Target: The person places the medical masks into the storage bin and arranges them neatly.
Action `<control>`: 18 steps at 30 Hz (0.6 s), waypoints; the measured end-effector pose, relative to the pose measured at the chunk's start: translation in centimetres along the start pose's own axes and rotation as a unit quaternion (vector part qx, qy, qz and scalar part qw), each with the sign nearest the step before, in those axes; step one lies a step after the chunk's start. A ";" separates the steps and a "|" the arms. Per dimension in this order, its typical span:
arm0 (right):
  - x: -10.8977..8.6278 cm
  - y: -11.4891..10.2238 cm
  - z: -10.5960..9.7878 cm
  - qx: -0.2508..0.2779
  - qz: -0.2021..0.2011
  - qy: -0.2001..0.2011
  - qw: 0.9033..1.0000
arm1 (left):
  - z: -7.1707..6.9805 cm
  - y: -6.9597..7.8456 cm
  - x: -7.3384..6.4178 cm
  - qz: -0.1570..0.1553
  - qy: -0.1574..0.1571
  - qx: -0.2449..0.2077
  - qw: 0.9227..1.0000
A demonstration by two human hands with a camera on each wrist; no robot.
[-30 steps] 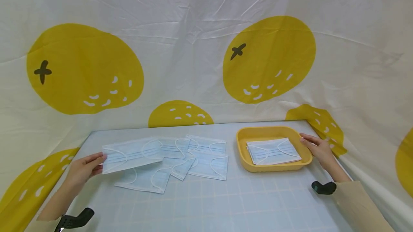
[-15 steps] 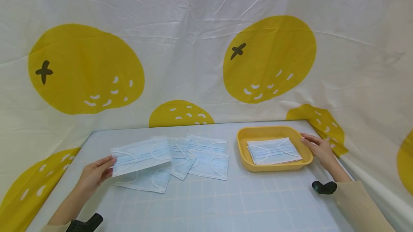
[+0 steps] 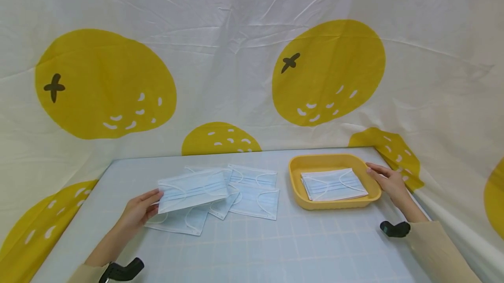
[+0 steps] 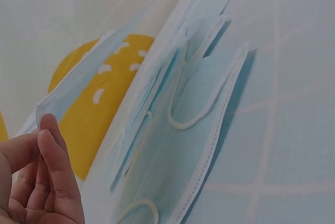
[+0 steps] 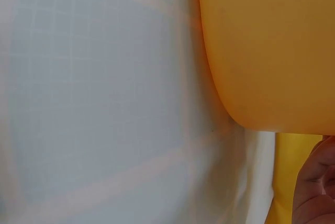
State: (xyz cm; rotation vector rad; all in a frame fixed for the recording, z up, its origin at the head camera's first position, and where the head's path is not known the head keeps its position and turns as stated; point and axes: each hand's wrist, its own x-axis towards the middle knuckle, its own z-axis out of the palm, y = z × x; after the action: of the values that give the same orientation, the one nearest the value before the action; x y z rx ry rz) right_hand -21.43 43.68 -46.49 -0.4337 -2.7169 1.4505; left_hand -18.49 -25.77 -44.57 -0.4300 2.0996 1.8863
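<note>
My left hand (image 3: 138, 209) pinches the left end of a light-blue pleated face mask (image 3: 193, 191) with white ear loops. In the left wrist view, thumb and fingertips meet on the edge of this raised mask (image 4: 84, 75). Below and beyond it several loose masks (image 3: 257, 202) overlap on the table; the held one partly covers them. My right hand (image 3: 393, 186) holds the right rim of a yellow tray (image 3: 297, 200). Inside the tray lies a small stack of masks (image 3: 334, 184). The right wrist view has the tray's outer side (image 5: 272, 51) and only part of the hand.
A pale-blue checked cloth covers the table (image 3: 252, 252). Behind it hangs a white curtain (image 3: 236, 77) with big yellow fruit prints, its folds reaching down along both sides. Black wrist devices sit on both forearms.
My left hand has carried the pinched mask to the right, over the loose masks. The right hand and the tray have stayed where they were.
</note>
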 end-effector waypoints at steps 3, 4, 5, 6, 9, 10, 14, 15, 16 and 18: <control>0.4 0.4 0.0 0.001 -0.004 -0.002 1.000 | 0.6 0.0 0.2 0.002 -0.002 0.004 1.000; 0.5 0.6 0.1 0.005 -0.002 0.000 1.000 | 0.8 0.1 0.3 0.002 -0.002 0.003 1.000; 0.8 0.9 0.1 0.004 -0.005 0.000 1.000 | 1.0 0.1 0.4 0.002 -0.002 0.004 1.000; 1.0 1.1 0.1 0.003 -0.010 0.001 1.000 | 1.2 0.2 0.4 0.003 -0.004 0.000 1.000; 1.8 2.1 0.3 0.009 -0.016 0.007 1.000 | 1.8 0.4 0.6 0.002 -0.004 -0.009 1.000; 2.1 2.5 0.3 0.011 -0.016 0.010 1.000 | 1.9 0.5 0.7 0.001 -0.005 -0.010 1.000; 2.8 3.5 0.3 0.011 -0.030 0.009 0.999 | 2.8 0.8 1.0 -0.003 -0.007 -0.007 1.000; 2.9 3.7 0.3 0.010 -0.030 0.011 0.999 | 3.0 0.8 1.1 -0.003 -0.009 -0.009 1.000; 2.9 3.8 0.3 0.009 -0.030 0.012 0.999 | 3.2 0.8 1.2 -0.004 -0.010 -0.009 1.000; 3.0 4.0 0.3 0.006 -0.029 0.016 0.999 | 3.7 1.0 1.5 -0.008 -0.011 -0.021 1.000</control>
State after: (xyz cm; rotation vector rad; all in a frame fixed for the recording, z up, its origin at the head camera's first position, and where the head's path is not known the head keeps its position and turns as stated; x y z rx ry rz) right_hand -23.44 46.28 -50.23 -0.3715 -2.6719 1.4332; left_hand -20.23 -22.03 -44.67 -0.4313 2.0400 1.9196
